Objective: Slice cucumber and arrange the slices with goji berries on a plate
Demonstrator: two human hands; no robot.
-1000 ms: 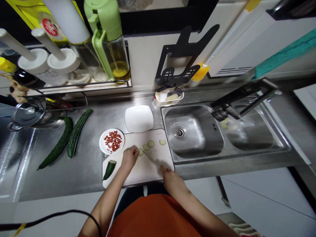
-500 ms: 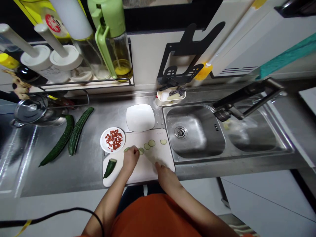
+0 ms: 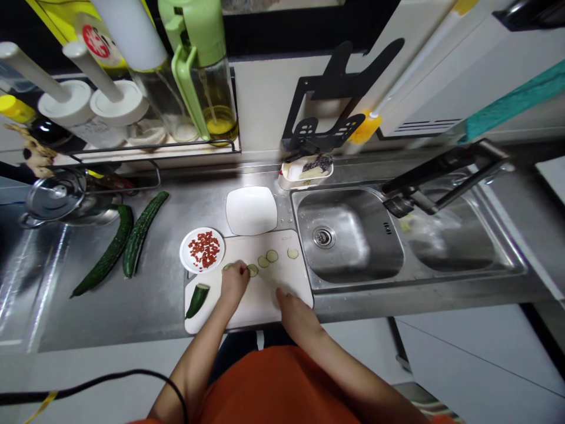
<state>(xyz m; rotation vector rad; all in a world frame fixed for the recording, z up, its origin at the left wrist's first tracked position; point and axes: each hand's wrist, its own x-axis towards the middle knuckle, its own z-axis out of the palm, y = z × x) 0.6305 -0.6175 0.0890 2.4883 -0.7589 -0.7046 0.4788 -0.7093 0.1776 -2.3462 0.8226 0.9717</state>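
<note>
My left hand (image 3: 233,281) is curled on a piece of cucumber on the white cutting board (image 3: 265,294), fingertips pressed together. My right hand (image 3: 295,311) is closed round the handle of a knife (image 3: 270,284) whose pale blade lies on the board just right of the left hand. Several thin cucumber slices (image 3: 267,259) lie in a row across the board's far side. A cut cucumber end (image 3: 196,299) lies at the board's left edge.
A small white plate of red berries (image 3: 202,250) and a bare square white plate (image 3: 251,210) stand behind the board. Two whole cucumbers (image 3: 123,241) lie on the steel counter at left. A double sink (image 3: 348,238) with a faucet (image 3: 436,176) is at right.
My right hand has drawn the knife left and closer to my left hand. The left hand has stayed on the cucumber piece.
</note>
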